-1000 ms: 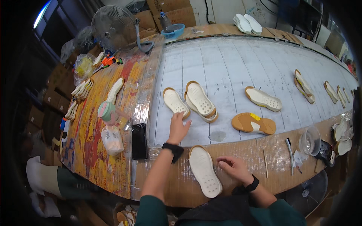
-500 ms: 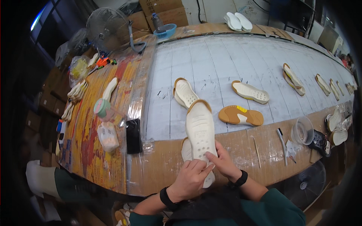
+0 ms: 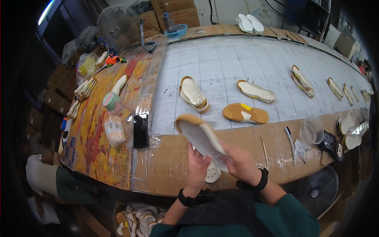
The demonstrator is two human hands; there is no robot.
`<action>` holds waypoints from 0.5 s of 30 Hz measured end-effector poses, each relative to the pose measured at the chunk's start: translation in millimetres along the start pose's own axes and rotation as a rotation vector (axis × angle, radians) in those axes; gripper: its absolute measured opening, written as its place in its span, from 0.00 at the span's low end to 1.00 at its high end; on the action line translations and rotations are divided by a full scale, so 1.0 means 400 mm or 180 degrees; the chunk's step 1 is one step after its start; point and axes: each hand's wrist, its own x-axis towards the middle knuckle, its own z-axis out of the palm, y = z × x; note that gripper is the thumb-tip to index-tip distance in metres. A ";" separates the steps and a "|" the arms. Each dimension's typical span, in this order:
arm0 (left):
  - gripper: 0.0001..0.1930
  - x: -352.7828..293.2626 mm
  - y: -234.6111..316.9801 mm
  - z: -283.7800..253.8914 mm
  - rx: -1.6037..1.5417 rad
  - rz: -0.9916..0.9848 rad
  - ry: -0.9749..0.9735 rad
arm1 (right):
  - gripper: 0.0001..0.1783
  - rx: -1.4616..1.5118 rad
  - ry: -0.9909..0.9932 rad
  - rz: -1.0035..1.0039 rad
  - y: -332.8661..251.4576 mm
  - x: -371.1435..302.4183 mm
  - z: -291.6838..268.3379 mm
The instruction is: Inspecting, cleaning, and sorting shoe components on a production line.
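Note:
My right hand grips the heel part of a cream shoe sole with a tan toe rim, tilted on its side and blurred by motion. Just beneath it, my left hand has its fingers and thumb apart; I cannot tell whether they touch the sole. Partly hidden behind the hands, another cream sole with holes lies at the table's front edge. Ahead on the white sheet are stacked soles, a cream sole facing up, and a tan sole showing its yellow-marked underside.
To the left are a black phone, a plastic-wrapped white bundle and a green-lidded jar. Right of my hands lie a thin stick, a brush and a clear tub. More soles fill a container below the table.
The held sole has turned from facing up to tilted on its side, with its toe swung left and nearer. My left hand has come off its top and opened.

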 end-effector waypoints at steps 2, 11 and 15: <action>0.38 -0.004 -0.034 0.006 0.0120 0.0180 0.0290 | 0.35 -0.0015 -0.0306 0.0095 -0.063 0.008 -0.030; 0.31 0.034 0.028 -0.050 -0.2266 -0.1607 -0.0318 | 0.39 0.0292 0.0285 -0.0570 -0.103 0.008 -0.051; 0.34 0.039 0.051 -0.077 -0.2693 -0.1302 -0.0525 | 0.24 0.3852 -0.0595 0.0841 0.007 0.065 0.005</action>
